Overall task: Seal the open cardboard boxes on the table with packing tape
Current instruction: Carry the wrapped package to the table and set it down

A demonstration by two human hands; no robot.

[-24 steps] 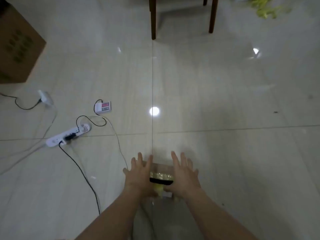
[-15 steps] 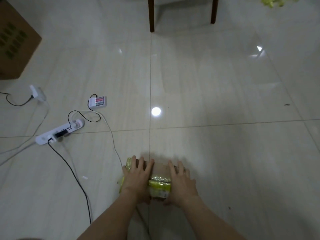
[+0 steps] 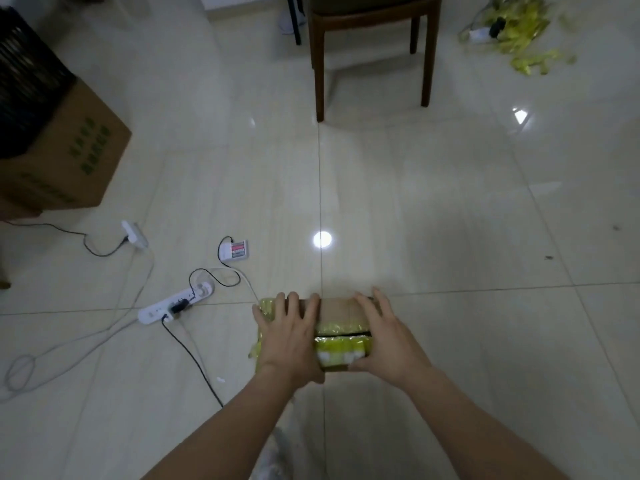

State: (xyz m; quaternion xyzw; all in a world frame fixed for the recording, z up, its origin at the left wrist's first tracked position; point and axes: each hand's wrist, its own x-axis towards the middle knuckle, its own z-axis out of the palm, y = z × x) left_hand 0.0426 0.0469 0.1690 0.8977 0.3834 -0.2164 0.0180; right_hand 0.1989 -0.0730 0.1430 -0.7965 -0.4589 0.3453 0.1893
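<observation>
A small cardboard box (image 3: 337, 311) lies on the tiled floor in front of me, its top crossed by strips of yellow-green tape (image 3: 341, 348) with a dark seam between the flaps. My left hand (image 3: 289, 337) lies flat on the box's left part, fingers straight and pointing away from me. My right hand (image 3: 384, 337) lies flat on the right part in the same way. Crumpled yellow tape sticks out at the box's left side (image 3: 265, 308). No tape roll is visible.
A white power strip (image 3: 175, 304) with black and white cables lies left of the box, a small charger (image 3: 235, 252) behind it. A large cardboard box (image 3: 65, 157) stands at far left. A wooden chair (image 3: 372, 39) is ahead; yellow tape scraps (image 3: 519, 32) lie at top right.
The camera has tilted up, showing more of the chair and scraps. Both hands stayed flat on the box, with the fingers reaching a little further over its far edge.
</observation>
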